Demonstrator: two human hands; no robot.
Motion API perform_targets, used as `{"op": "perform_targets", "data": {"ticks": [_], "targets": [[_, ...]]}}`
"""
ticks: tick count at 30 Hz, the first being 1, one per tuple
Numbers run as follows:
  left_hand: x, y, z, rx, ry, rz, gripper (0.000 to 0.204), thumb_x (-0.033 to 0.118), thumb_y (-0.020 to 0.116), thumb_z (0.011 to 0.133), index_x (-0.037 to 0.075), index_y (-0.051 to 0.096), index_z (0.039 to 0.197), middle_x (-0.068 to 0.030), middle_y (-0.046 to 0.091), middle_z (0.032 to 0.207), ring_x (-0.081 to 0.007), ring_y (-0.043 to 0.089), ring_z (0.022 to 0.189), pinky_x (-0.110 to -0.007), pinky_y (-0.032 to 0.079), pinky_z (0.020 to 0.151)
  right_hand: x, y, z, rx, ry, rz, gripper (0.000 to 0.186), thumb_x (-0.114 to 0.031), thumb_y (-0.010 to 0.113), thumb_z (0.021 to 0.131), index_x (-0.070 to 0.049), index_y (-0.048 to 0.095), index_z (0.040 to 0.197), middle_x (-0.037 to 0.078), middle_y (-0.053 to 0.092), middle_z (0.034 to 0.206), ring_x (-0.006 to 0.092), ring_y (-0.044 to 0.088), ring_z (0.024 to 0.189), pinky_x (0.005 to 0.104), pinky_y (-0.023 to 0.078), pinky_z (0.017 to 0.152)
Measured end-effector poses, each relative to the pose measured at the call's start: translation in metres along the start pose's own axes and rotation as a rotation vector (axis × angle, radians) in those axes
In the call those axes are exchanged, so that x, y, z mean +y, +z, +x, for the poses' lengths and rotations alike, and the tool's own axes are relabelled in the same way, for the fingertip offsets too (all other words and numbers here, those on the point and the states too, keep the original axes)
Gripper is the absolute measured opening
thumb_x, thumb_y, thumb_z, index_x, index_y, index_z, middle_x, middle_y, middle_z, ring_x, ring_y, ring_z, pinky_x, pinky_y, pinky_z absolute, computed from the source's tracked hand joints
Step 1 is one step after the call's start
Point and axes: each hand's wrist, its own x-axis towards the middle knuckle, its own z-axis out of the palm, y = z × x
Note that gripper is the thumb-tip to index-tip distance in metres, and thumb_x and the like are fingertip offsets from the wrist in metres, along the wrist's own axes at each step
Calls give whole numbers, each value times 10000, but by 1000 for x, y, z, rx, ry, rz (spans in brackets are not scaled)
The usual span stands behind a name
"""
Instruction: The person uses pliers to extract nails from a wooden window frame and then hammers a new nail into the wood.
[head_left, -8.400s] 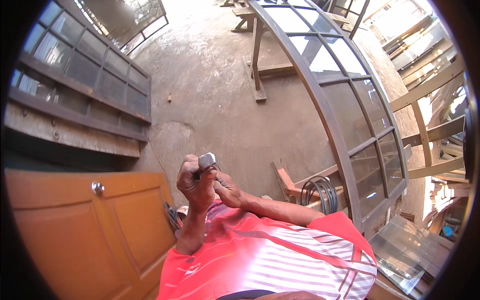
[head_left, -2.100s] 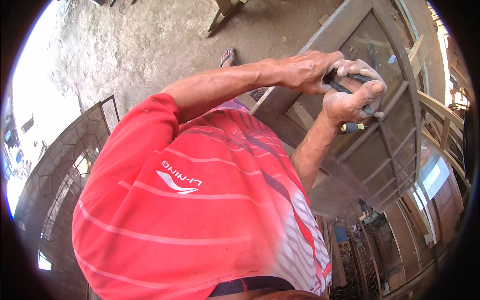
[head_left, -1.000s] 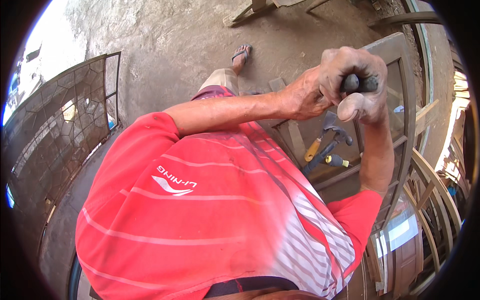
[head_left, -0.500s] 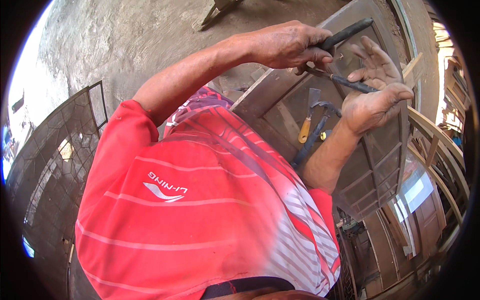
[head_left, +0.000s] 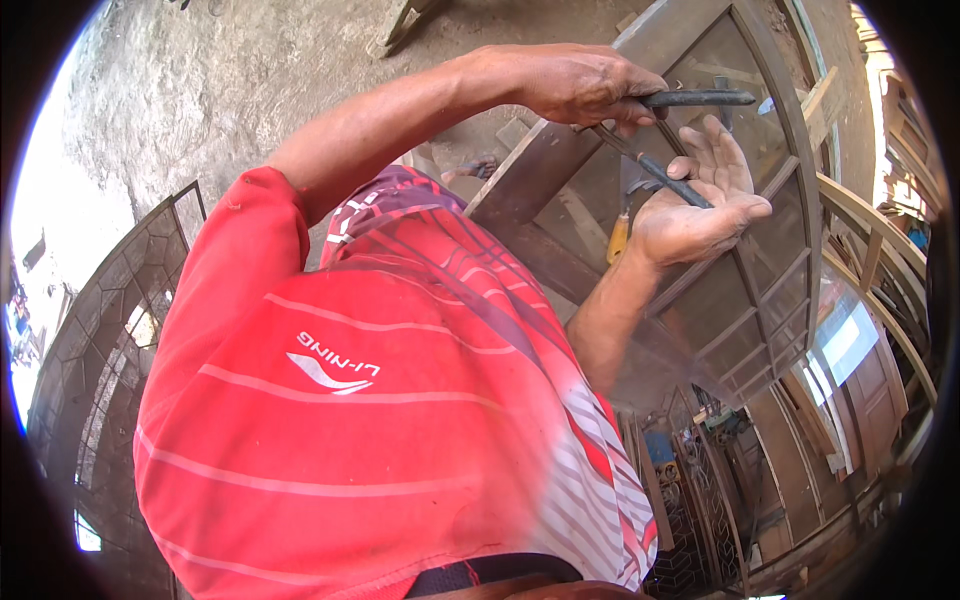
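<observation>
A patterned metal grille [head_left: 110, 340] stands at the far left against the concrete floor [head_left: 250, 90], behind a person in a red striped shirt [head_left: 380, 400] who bends over a glazed wooden window frame [head_left: 770, 270]. The left hand [head_left: 585, 85] comes in across the top of the view, its fingers curled shut around the upper dark handle of a pair of pliers [head_left: 660, 140]; that handle runs almost level toward the right, out over the glass. To its right and slightly lower, the right hand [head_left: 700, 200] lies palm up and fully open, fingers spread and gripping nothing, with the tool's second handle resting slantwise across the palm. The two handles fan apart from the left hand, so the long axis of the pliers points from upper left down to lower right; whether the jaw end holds anything cannot be told, as it is hidden by the left hand. The left hand carries the tool; the right merely supports it from below. Under the right wrist a yellow-handled tool [head_left: 618, 238] lies on the frame, close by but untouched. Further right, stacked wooden frames [head_left: 870, 250] lean along the edge of the workshop.
</observation>
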Motion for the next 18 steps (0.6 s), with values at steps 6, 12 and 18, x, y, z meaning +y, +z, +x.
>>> {"op": "perform_targets", "data": {"ticks": [6, 12, 18], "targets": [[-8, 6, 13, -137, 138, 89, 285, 233, 539, 1042, 79, 626, 1265, -144, 723, 1020, -337, 662, 915, -449, 498, 809, -6, 30, 3, 25, -35, 282, 721, -502, 315, 1081, 150, 418, 1372, 323, 646, 1117, 390, 684, 1036, 454, 596, 881], [1, -5, 13, -279, 100, -17, 270, 226, 584, 1022, 48, 608, 1224, -109, 655, 904, -248, 585, 841, -418, 476, 774, 0, 28, 1, 11, -18, 274, 740, -543, 282, 1077, 143, 478, 1274, 285, 668, 969, 377, 710, 884, 457, 620, 789], [-17, -24, 20, -398, 61, -154, 400, 222, 662, 968, 48, 616, 1326, -99, 709, 1111, -199, 641, 968, -364, 519, 866, 3, 28, 6, 52, -211, -26, 728, -626, 245, 1056, 42, 507, 931, 167, 595, 639, 243, 590, 527, 338, 540, 529]]}}
